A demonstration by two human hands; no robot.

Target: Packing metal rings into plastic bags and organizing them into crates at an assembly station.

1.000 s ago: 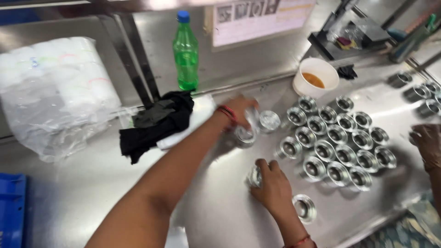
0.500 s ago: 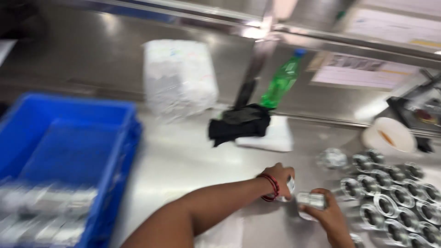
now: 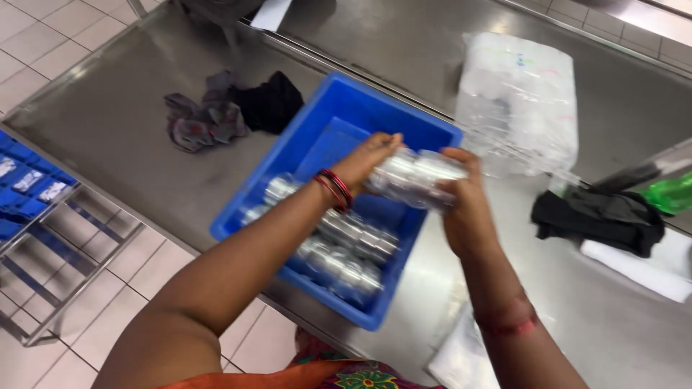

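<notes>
So both hands were up over the blue crate (image 3: pixel 328 122), gripping a row of small shiny steel cups (image 3: pixel 414 176) pressed end to end between them. The left hand (image 3: pixel 371 160) was clamped on one end of the row, fingers curled around it, with red bangles (image 3: pixel 335 189) on that wrist. The right hand (image 3: pixel 465 209) was wrapped around the other end from below and behind, also with a red band on the wrist. The row was blurry, so I couldn't count the cups, but it hung in the air above the far half of the crate, not touching it.

Inside the crate, more of the same steel cups (image 3: pixel 346 252) lay in rows on their sides, mostly in the near half. The crate sat on a steel counter (image 3: pixel 122 130), with its near corner right at the counter edge.

Other stuff around: a grey rag and a black cloth (image 3: pixel 270 104) lay bunched together on the counter, left of the crate. A clear plastic bag (image 3: pixel 519 101) sat just past the crate's far right corner. Further right there was another black cloth (image 3: pixel 598 216) resting on something white, and a bit of a green bottle (image 3: pixel 670 194) at the frame edge. Tiled floor showed below the counter.
</notes>
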